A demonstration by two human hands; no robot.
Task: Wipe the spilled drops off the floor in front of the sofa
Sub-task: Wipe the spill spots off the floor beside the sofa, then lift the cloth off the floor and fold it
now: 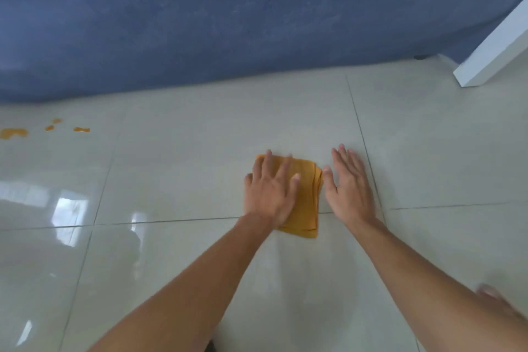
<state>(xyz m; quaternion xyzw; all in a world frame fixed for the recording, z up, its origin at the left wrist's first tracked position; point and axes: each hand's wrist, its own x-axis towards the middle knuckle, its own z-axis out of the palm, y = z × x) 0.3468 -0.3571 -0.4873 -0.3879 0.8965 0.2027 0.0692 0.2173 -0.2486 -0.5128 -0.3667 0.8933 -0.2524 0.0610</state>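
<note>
A folded orange cloth (pixel 307 197) lies flat on the pale tiled floor (pixel 200 166) in front of the blue sofa (pixel 228 23). My left hand (pixel 271 191) rests palm-down on the cloth's left half, fingers spread. Just right of the cloth, my right hand (pixel 350 186) lies flat on the bare tile, its thumb touching the cloth's right edge. Several orange spilled drops (pixel 81 129) sit on the floor at the far left, close to the sofa's base, with a larger patch (pixel 13 132) at the frame's edge. The drops are well left of the cloth.
A white furniture leg or panel (pixel 491 48) slants down to the floor at the upper right, beside the sofa's end. A small dark sofa foot (pixel 420 56) shows under the sofa. The glossy tiles reflect window light at the left.
</note>
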